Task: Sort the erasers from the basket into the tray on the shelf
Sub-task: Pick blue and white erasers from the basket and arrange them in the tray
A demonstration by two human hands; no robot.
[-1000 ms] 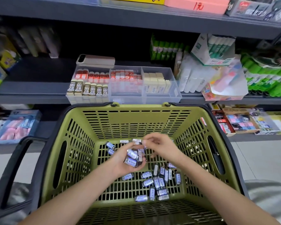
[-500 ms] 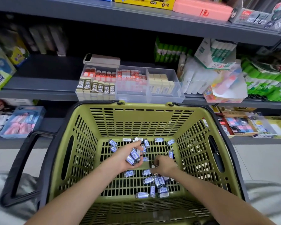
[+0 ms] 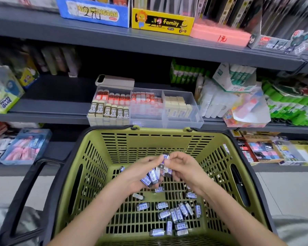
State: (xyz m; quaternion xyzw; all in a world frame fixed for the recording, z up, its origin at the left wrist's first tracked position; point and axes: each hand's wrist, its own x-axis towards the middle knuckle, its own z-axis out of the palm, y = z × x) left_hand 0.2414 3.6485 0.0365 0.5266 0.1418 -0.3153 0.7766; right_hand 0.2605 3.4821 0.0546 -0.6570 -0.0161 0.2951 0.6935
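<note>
Grey shelf (image 3: 52, 107) ran level just beyond the far rim of the olive-green plastic basket (image 3: 149, 144), and on it, directly behind that rim, sat the clear divided tray (image 3: 185, 121), its compartments already lined with other erasers standing on end. Both hands hung together over the middle of the basket, above its floor and below its rim. The left hand (image 3: 139, 174) was cupped palm-up, fingers curled round a bunch of erasers (image 3: 152, 175) with blue-and-white sleeves. The right hand (image 3: 183, 167) touched the bunch from the other side, thumb and forefinger pinched on the topmost eraser (image 3: 165, 157). That one stood roughly upright, its long axis pointing up toward the basket's far rim. More loose erasers (image 3: 176, 213) lay flat on the basket floor, nearer the person than the hands. For the coming move, the tray lay straight ahead of and above both hands, past the far rim. Neither hand looked clearly nearer, though the left carried the load, so the lift would likely go up and forward over that rim.
</note>
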